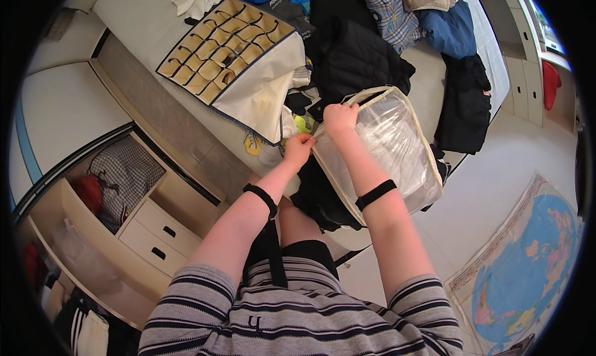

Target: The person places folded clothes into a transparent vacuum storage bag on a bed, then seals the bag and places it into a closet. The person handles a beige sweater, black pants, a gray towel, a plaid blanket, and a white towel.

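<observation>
A clear plastic storage bag (396,142) with cream piped edges stands before me at the bed's edge. Pale fabric shows through its glossy side. My right hand (340,117) grips the bag's far left rim, next to a dark gap along the top edge. At the bag's near left corner, my left hand (300,149) pinches the piped edge between thumb and fingers; whether a zip pull is there is hidden. Left of both hands, a cream fabric organizer (228,48) with navy trim and many small compartments rests tilted on the clothes. A few cells hold small items.
Clothes cover the bed (135,11): a black quilted jacket (354,53), a plaid shirt (391,16), a blue garment (449,28) and black trousers (463,104). An open wardrobe (153,235) with drawers stands at left. A world map (526,263) lies at right.
</observation>
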`<state>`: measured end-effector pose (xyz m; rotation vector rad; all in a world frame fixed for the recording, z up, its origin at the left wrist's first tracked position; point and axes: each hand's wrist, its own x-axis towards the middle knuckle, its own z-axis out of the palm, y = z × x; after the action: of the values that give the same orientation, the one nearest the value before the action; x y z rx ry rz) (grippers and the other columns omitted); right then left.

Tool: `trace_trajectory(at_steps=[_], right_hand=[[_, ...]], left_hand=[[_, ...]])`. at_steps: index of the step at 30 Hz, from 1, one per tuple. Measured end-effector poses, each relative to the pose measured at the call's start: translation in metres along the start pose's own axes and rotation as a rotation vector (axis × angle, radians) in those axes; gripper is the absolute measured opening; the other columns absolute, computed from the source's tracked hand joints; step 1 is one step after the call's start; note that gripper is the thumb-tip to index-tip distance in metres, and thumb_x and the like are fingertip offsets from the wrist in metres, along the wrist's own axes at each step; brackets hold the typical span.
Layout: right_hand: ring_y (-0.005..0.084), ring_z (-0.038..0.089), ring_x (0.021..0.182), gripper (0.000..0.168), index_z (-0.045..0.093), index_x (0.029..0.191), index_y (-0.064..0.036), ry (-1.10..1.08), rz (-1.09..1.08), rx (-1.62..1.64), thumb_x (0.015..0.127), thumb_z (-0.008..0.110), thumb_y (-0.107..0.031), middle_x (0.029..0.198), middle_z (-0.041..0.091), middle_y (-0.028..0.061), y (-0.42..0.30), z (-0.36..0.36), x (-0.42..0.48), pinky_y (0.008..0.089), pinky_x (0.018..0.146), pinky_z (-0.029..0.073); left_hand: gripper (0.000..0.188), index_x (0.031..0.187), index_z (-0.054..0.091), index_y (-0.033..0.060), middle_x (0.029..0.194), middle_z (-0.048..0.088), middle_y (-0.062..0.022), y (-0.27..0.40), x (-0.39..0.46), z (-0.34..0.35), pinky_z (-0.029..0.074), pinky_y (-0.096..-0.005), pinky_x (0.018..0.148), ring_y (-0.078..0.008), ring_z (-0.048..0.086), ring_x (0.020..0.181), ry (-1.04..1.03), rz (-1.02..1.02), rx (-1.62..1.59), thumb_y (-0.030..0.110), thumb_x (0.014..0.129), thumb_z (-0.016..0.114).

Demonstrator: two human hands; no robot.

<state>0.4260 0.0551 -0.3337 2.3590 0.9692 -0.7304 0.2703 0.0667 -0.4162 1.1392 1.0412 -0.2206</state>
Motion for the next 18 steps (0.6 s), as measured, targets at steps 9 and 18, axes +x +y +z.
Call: trace_trajectory(at_steps=[9, 18], right_hand=[[0.0218, 0.059, 0.106, 0.022, 0.071, 0.098, -0.011, 0.194, 0.209, -0.175, 0.087, 0.052, -0.015, 0.103, 0.068, 0.0039, 0.104, -0.029, 0.034, 0.0454, 0.093, 0.037], [0.0357, 0.036, 0.133, 0.055, 0.045, 0.131, -0.010, 0.333, 0.197, 0.546, 0.082, 0.067, -0.025, 0.142, 0.038, 0.0167, 0.123, 0.008, -0.068, 0.0718, 0.096, 0.031]], left_hand=[[0.018, 0.096, 0.065, -0.0007, 0.073, 0.064, -0.0032, -0.022, 0.015, -0.002, 0.046, -0.0280, 0.058, -0.0134, 0.058, 0.063, -0.068, -0.006, -0.117, 0.013, 0.085, 0.066], [0.055, 0.134, 0.044, 0.0016, 0.134, 0.049, -0.0217, 0.041, 0.049, 0.011, 0.041, -0.0395, 0.101, -0.0338, 0.052, 0.120, -0.110, 0.222, 0.345, 0.034, 0.091, 0.056]])
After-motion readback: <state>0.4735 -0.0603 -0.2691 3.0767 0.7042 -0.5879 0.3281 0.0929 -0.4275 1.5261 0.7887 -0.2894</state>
